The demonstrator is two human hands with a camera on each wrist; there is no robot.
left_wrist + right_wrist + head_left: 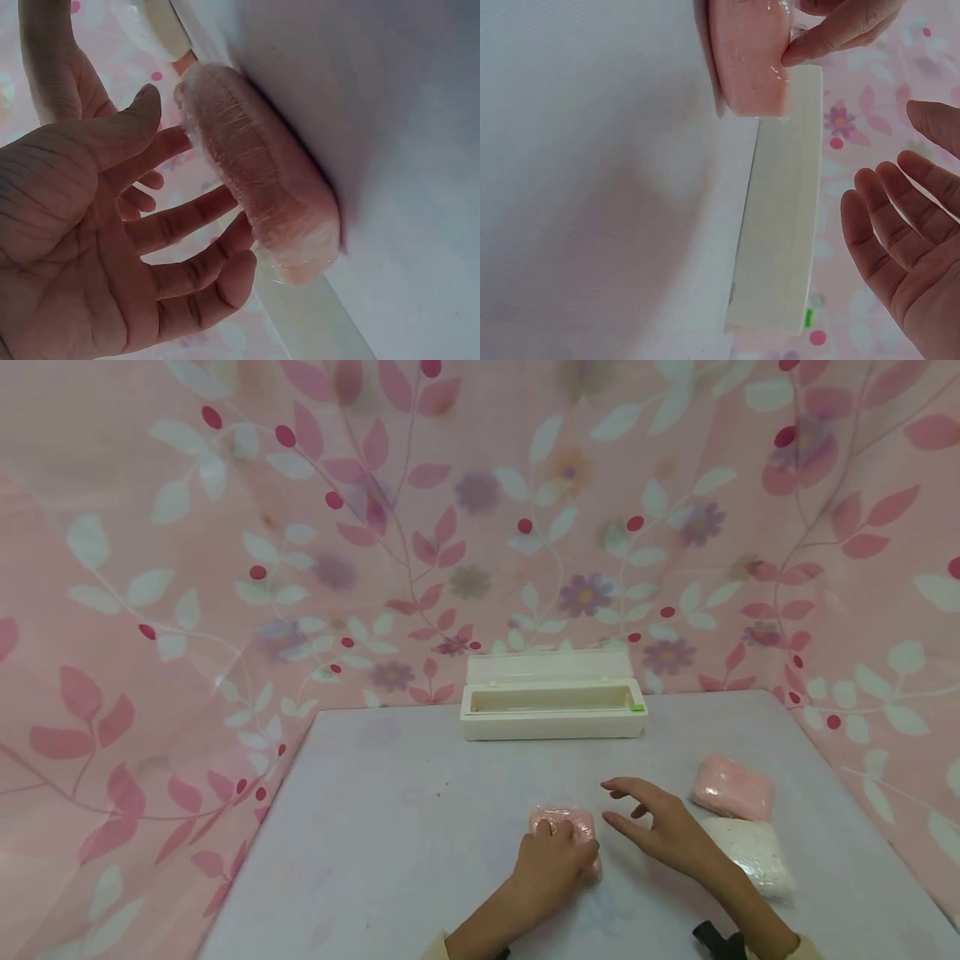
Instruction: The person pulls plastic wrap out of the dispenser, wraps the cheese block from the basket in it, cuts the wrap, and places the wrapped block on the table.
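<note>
My left hand [549, 870] rests its fingertips on top of a pink block wrapped in clear plastic [564, 817], which lies on the table. In the left wrist view the fingers [195, 217] are gently bent and touch the wrapper's upper side, while the thumb stands apart from it. The right wrist view shows one end of the same pink block [751, 67] with a left fingertip at its edge. Just to the right, my right hand [663, 827] hovers with fingers and thumb spread, holding nothing.
A second pink wrapped block [733, 787] and a white wrapped block [750, 856] lie to the right, touching. At the back of the white table [360, 827] stands a long white box [555, 727], its lid raised. Pink floral cloth [420, 527] hangs behind and at both sides.
</note>
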